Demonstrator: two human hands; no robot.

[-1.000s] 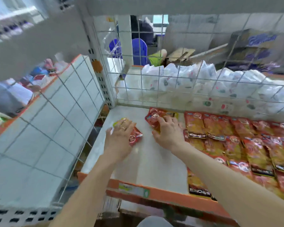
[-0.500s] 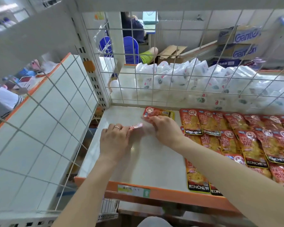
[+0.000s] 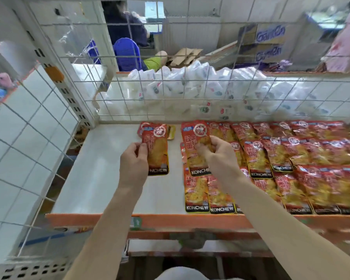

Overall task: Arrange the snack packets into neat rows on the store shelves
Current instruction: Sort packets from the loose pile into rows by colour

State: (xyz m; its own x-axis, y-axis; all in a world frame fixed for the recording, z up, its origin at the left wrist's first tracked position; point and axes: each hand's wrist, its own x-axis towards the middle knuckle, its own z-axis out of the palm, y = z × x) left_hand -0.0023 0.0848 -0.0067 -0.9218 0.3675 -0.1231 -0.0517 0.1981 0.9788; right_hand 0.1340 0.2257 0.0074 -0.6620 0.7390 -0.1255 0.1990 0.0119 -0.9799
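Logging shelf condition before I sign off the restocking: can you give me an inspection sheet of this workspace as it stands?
Surface: white shelf with orange front edge; left part bare.
Job's things: red Konchew rows overlapping on the right side.
Clutter: loose packets at the back, outside the rows.
Hands: left hand grips the left packet; right hand pinches the right packet at the rows' left edge.
Cables: nothing seen.
Surroundings: wire mesh behind, white packets beyond it, cardboard boxes, blue chair.
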